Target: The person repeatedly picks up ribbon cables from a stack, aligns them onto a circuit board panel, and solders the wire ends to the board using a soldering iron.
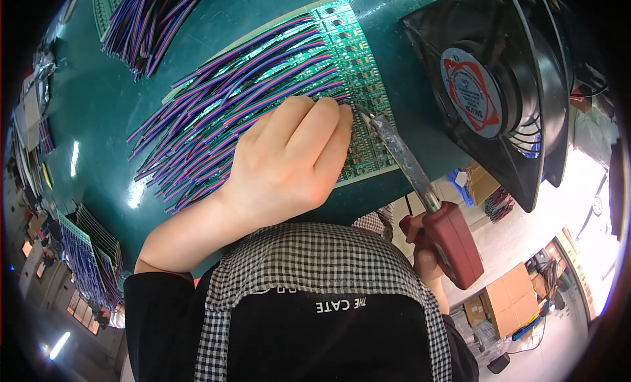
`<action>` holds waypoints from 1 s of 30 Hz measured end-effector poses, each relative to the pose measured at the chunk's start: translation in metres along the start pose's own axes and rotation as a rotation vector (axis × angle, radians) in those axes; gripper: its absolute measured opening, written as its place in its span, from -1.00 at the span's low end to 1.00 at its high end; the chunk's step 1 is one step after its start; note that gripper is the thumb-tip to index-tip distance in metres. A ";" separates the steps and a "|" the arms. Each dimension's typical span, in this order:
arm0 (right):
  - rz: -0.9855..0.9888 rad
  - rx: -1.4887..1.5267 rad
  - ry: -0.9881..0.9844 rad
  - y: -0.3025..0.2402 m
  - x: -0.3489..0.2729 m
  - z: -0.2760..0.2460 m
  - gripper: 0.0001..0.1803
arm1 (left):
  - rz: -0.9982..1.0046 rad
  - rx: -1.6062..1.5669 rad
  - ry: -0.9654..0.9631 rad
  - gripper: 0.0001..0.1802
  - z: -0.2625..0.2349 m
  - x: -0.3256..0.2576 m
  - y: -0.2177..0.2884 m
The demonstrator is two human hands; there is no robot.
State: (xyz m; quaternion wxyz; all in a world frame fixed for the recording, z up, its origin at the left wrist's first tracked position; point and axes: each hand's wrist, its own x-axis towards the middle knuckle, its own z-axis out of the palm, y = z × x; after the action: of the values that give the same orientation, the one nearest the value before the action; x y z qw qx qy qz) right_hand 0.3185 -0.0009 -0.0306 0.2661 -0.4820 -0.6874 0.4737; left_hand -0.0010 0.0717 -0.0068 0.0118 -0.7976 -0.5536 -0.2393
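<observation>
My left hand [289, 158] rests palm down on a row of red, blue, green and black ribbon wires [217, 106], its fingertips pressing wire ends onto a green circuit board panel [358, 60]. My right hand [420, 247] grips the red handle of a soldering iron [420, 185], mostly hidden behind it. The iron's metal shaft slants up to the left and its tip meets the board just beside my left fingertips. The panel lies on a dark green table [98, 99].
A black square fan [493, 86] with a round red and white label stands at the table's right edge, close to the iron. Another bundle of coloured wires [148, 20] lies at the top left. Stacked green boards with wires [85, 250] sit at the lower left. Cardboard boxes [513, 296] stand on the floor.
</observation>
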 end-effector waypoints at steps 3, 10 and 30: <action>-0.007 -0.043 0.016 0.003 -0.005 0.001 -0.06 | 0.054 0.022 0.053 -0.79 0.001 0.000 -0.002; -0.004 -0.005 -0.008 0.001 0.001 0.002 -0.08 | -0.048 -0.056 -0.033 -0.63 -0.006 0.001 0.005; 0.057 0.003 0.001 0.009 -0.011 0.003 -0.09 | -0.020 -0.039 -0.002 -0.61 -0.003 0.001 0.005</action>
State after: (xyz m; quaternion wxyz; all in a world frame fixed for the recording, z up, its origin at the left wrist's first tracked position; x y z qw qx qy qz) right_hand 0.3242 -0.0109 -0.0386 0.2536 -0.5014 -0.6723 0.4819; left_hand 0.0022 0.0695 -0.0026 -0.0067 -0.7922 -0.5569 -0.2494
